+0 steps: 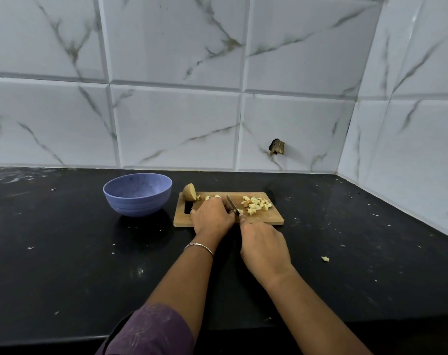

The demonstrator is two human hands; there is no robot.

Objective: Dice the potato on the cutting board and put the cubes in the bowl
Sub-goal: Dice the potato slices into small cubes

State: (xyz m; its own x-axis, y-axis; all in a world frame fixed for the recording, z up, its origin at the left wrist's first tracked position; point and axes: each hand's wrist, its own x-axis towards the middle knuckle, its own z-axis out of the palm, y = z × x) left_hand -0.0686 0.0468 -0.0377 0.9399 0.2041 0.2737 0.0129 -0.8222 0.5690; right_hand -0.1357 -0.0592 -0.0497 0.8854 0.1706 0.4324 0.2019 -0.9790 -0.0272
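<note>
On the wooden board [266, 219], right hand [265, 248] grips a knife [231, 203]; left hand [212, 216] hides its grasp

One wide-angle head view looks forward and down across the black worktop [64, 252] toward the tiled wall [171, 124] filling the upper half; the cutting board [271, 219] sits mid-frame, fairly near.

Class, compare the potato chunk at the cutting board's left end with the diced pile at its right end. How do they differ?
The potato chunk is one large rounded piece; the diced pile is many small cubes. The chunk keeps brown skin on its outside, while the pile shows mostly pale cut faces. Both lie on the wooden cutting board, neither in the blue bowl.
</note>
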